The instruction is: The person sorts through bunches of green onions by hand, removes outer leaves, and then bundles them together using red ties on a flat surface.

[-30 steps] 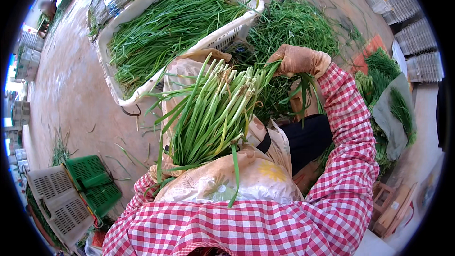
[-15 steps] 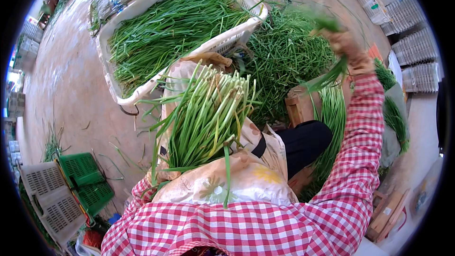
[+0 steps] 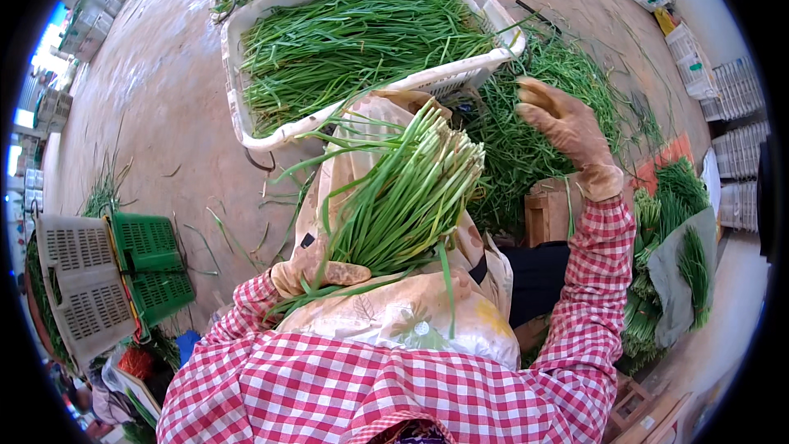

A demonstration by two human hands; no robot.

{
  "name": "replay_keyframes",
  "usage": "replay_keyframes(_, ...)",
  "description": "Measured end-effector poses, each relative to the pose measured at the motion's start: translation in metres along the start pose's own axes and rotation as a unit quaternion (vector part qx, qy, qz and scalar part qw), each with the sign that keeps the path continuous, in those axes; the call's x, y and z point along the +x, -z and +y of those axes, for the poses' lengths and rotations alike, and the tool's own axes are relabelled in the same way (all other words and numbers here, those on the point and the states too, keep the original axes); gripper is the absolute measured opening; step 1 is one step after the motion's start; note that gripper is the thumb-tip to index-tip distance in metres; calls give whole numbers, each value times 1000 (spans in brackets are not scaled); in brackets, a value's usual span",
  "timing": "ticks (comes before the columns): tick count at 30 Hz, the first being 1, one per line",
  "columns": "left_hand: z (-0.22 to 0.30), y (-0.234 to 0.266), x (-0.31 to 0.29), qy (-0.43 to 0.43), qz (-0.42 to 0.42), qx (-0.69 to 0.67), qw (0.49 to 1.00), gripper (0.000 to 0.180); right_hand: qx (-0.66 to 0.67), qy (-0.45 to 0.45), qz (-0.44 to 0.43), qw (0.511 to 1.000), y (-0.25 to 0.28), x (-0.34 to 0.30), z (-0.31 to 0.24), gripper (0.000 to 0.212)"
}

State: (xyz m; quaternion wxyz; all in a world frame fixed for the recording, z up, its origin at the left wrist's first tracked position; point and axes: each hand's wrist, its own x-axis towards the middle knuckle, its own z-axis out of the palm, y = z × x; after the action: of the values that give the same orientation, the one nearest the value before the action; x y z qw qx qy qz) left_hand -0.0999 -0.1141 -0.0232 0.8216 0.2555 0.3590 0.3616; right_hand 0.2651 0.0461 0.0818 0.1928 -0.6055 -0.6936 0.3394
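A thick bundle of chives (image 3: 411, 197), green with pale cut ends pointing up and away, lies across my lap on a stained, flower-printed apron (image 3: 394, 312). My left hand (image 3: 320, 271), in a tan glove, is closed round the leafy lower part, thumb on top and the other fingers mostly hidden. Raised at the right, my gloved right hand (image 3: 563, 119) is empty, its bent fingers apart. Beneath it spreads a heap of loose green leaves (image 3: 534, 107) on the floor.
Ahead stands a white plastic crate (image 3: 378, 90) filled with chives. Green and grey crates (image 3: 152, 259) sit at the left. To my right are a wooden stool (image 3: 548, 215) and tied chive bundles (image 3: 649, 279) beside a grey sheet (image 3: 674, 267). Stacked crates (image 3: 735, 90) line the far right.
My right hand no longer holds the greens it was swinging, and has opened. The view has shifted left, and more of my left hand shows on the bundle.
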Motion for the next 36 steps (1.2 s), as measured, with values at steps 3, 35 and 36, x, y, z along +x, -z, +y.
replay_keyframes(3,5,2,-1,2,0,6,1000,80,-32,173,-46,983,-13,-1,-43,73)
replay_keyframes(35,-14,18,21,31,-38,-54,997,81,588,154,239,757,24,-15,48,26)
replay_keyframes(36,-15,17,19,21,-45,-65,997,81,602,226,160,749,59,-20,98,22)
